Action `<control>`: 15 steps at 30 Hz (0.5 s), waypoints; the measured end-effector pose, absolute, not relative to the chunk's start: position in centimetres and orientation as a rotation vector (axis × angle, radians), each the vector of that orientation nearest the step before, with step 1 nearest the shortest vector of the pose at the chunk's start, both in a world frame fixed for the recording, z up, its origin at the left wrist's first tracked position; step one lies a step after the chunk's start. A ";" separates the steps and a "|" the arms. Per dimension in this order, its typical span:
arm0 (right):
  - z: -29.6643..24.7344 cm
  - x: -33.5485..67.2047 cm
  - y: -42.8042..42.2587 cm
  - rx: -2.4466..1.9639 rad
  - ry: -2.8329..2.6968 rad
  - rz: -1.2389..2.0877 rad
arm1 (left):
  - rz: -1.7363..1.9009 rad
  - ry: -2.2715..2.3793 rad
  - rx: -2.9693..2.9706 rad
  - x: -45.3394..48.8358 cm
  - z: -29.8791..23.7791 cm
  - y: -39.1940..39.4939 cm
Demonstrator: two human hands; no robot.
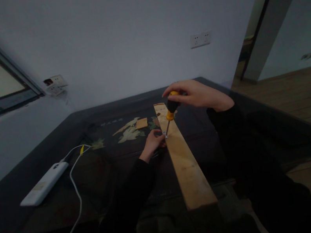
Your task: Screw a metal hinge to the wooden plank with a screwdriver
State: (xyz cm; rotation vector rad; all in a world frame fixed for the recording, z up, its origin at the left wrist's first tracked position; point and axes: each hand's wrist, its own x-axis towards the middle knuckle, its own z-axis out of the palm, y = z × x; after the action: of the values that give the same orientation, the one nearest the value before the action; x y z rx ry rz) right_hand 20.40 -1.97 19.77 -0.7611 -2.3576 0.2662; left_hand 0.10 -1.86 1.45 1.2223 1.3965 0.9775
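Observation:
A long wooden board [185, 159] lies lengthwise on the dark table, its near end sticking out past the table's front edge. My right hand [190, 94] is wrapped round the yellow and black handle of a screwdriver [170, 115], which tilts down to the board's left edge. Its tip meets a small shiny metal piece [165, 135], too small to make out fully. Beside that edge, my left hand [154, 140] pinches the metal piece with thumb and forefinger; the other fingers are partly hidden by the board.
A white power bank [46, 183] with a white cable [78, 193] lies on the left of the table [90, 119]. Behind my left hand is a small square wooden piece [141, 123], over the table's flower print. The wall with sockets [200, 39] rises behind.

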 end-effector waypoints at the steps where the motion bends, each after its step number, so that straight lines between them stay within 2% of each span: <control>1: 19.7 20.3 -2.0 -0.778 -2.351 0.261 | 0.975 1.398 1.229 0.1 1.5 -1.8; 8: 18.7 18.1 -1.6 -1.201 -2.092 -0.186 | 0.960 1.412 1.230 0.1 1.3 -1.6; 11: 18.8 18.5 -1.4 -1.151 -2.134 -0.101 | 0.967 1.400 1.230 0.0 1.3 -1.7; 15: 19.3 20.4 -1.4 -0.794 -2.311 0.133 | 0.974 1.388 1.229 0.0 1.4 -1.7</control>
State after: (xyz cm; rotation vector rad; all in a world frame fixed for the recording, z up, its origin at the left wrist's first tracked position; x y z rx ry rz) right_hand 20.37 -1.38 19.35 -0.7938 -2.3107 0.1331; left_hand 0.02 -1.70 1.37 1.2291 1.3879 0.9737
